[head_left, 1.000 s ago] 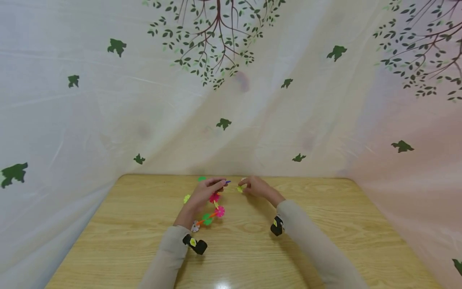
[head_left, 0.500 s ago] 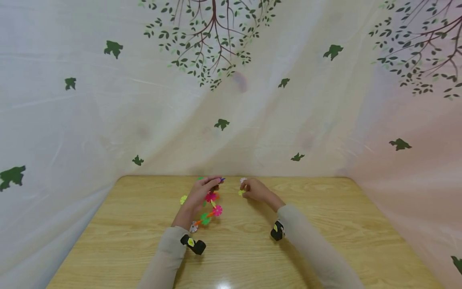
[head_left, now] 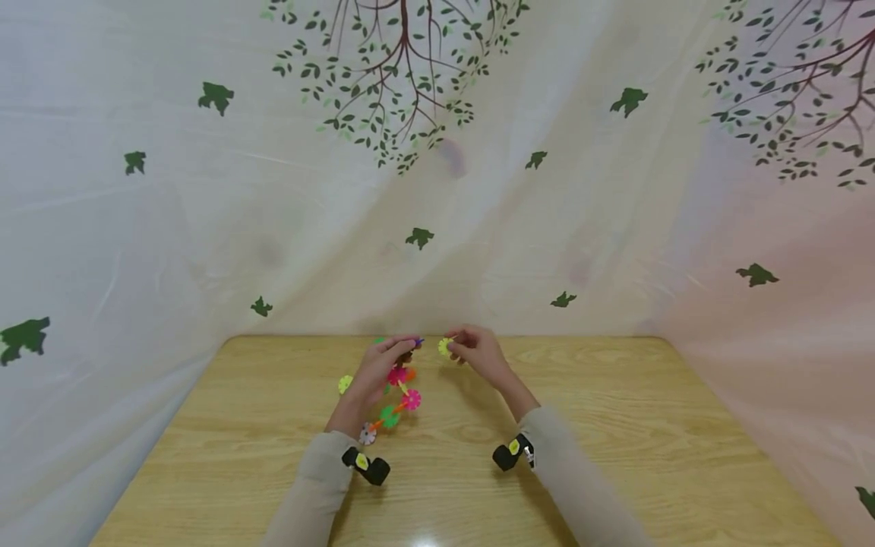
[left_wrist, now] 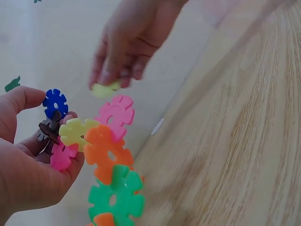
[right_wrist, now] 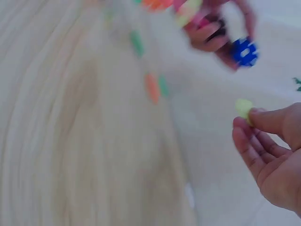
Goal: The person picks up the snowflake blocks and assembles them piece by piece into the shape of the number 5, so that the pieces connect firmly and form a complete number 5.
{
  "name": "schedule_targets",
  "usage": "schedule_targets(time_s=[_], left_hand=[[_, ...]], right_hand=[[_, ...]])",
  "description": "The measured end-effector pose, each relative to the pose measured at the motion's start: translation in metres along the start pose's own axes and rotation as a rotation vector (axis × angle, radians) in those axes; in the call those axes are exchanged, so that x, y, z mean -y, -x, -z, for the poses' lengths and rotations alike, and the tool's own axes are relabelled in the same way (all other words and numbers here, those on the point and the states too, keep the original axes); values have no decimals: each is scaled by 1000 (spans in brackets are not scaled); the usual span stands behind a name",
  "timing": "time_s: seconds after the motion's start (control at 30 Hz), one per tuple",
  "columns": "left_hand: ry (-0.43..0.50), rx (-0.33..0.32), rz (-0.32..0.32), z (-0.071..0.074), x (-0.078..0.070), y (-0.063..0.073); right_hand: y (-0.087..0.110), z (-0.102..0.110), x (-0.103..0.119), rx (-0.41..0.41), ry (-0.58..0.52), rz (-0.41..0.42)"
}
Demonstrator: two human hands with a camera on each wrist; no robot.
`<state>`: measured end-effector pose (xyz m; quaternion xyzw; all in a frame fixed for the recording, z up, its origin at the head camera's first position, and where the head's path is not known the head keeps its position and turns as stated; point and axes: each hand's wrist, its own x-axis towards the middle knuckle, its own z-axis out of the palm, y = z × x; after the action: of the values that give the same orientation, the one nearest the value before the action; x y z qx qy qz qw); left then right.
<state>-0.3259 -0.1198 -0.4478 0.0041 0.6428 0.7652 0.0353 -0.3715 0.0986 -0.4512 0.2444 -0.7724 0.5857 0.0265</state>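
Observation:
My left hand (head_left: 377, 372) grips a chain of interlocking plastic snowflake discs. At its upper end, a blue disc (left_wrist: 55, 104) stands by the fingertips, joined to a dark disc (left_wrist: 48, 128). Pink, yellow and orange discs follow, with a green disc (left_wrist: 116, 197) lower down. In the head view the chain passes a pink disc (head_left: 411, 399) and ends at a white disc (head_left: 368, 434) beside the wrist. My right hand (head_left: 481, 354) pinches a loose yellow disc (head_left: 444, 348) between thumb and fingers, raised a short gap to the right of the blue disc.
On the wooden table (head_left: 615, 425), a yellow disc (head_left: 345, 384) is left of my left hand and a green disc (head_left: 380, 340) is at the back edge. A white disc (left_wrist: 157, 126) lies near that edge too. A printed curtain (head_left: 328, 251) hangs behind.
The right hand has picked the yellow disc up from the table near the back and brought it up and leftward, toward the blue disc. The left hand has shifted slightly left with the chain.

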Motion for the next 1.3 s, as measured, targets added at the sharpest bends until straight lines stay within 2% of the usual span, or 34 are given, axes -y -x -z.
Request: schedule_targets(time_s=[0.1,0.27,0.43,0.73,0.87,1.1,1.3], left_hand=[[-26,-2,-3,-1,0,1],[-59,10,-29,-4,-2,2],[-74,18,-43,-5,-1,2],[-98,67,-21,-7,-1,6],[-78,62,-5,-7,-1,7],[-112,51,-6,-9,-4,9],[-134,126,-16,-3,-10,9]], right_hand=[[-1,-6,10,-67,-154,-7],[0,-13,20,-80,-276,-35],[3,-16,23,-64,-285,-37],[8,-18,20,-81,-257,-27],[10,-18,20,-96,-256,-15],[12,-19,20,-94,-269,4],[10,-22,22,-57,-296,8]])
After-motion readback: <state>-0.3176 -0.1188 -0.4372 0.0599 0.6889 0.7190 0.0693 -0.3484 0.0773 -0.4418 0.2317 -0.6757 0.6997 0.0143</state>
